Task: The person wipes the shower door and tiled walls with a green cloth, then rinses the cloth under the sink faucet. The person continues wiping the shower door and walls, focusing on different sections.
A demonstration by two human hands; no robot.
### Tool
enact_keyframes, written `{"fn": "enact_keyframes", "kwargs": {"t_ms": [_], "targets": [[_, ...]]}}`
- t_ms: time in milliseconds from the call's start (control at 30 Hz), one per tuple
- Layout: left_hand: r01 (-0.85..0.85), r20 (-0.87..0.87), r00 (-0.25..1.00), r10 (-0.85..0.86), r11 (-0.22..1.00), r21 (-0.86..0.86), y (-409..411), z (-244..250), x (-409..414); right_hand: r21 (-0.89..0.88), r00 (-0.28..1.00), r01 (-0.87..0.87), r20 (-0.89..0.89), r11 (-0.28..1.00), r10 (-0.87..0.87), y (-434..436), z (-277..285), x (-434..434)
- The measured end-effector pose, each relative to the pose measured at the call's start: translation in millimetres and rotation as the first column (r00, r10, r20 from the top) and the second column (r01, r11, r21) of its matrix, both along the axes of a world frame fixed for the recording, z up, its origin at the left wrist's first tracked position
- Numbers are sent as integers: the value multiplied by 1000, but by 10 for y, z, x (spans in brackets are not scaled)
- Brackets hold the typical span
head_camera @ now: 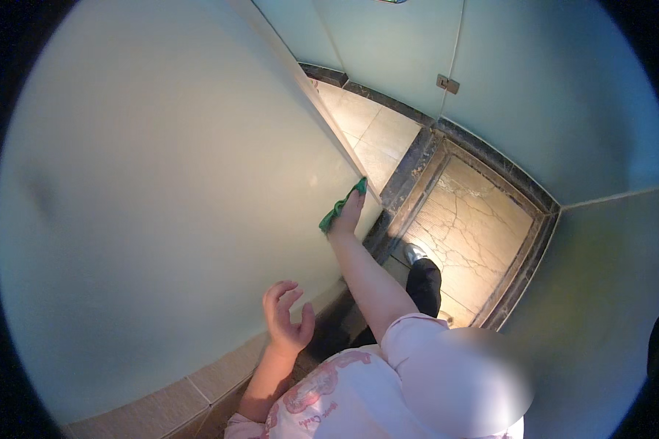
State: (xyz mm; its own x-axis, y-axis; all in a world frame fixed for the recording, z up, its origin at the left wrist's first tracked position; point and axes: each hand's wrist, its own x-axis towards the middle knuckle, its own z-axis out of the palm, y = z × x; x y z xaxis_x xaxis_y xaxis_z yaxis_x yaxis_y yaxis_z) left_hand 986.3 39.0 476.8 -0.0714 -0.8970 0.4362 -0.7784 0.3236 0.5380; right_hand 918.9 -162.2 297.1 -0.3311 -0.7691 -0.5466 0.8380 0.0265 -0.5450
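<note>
My right hand (348,213) holds a crumpled green cloth (334,214) against a large frosted glass panel (170,181), close to its lower right edge. That arm is stretched out from a short pale sleeve. My left hand (286,318) is raised in front of the same panel, nearer to my body. Its fingers are apart and slightly curled, with nothing in them. From this angle I cannot tell whether the left hand touches the glass.
A dark stone kerb (409,164) frames a tiled shower floor (472,236) with crack-like lines. Bluish frosted glass walls (527,99) stand behind it, joined by a metal clip (447,84). My shoe (415,253) is beside the kerb. A tiled ledge (197,387) runs below the panel.
</note>
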Motion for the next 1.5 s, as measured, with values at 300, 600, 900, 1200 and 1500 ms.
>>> {"fn": "enact_keyframes", "kwargs": {"t_ms": [300,600,900,1200,1500], "targets": [[34,-1,999,-36,968,-249,333,290,175,-436,556,-356,-810,826,-188,1198,1339,581],[96,76,993,-88,989,-114,439,162,290,-587,339,-384,-808,713,-483,1256,606,664],[33,-37,999,-35,998,-55,631,-3,345,272,966,-70,259,960,-3,1494,-432,1060],[46,-70,996,-58,986,-158,774,151,532,222,667,-718,493,660,559,2169,837,1046],[135,-46,988,-147,968,-210,897,288,590,-357,369,-704,-923,614,-113,2426,565,1173]]}}
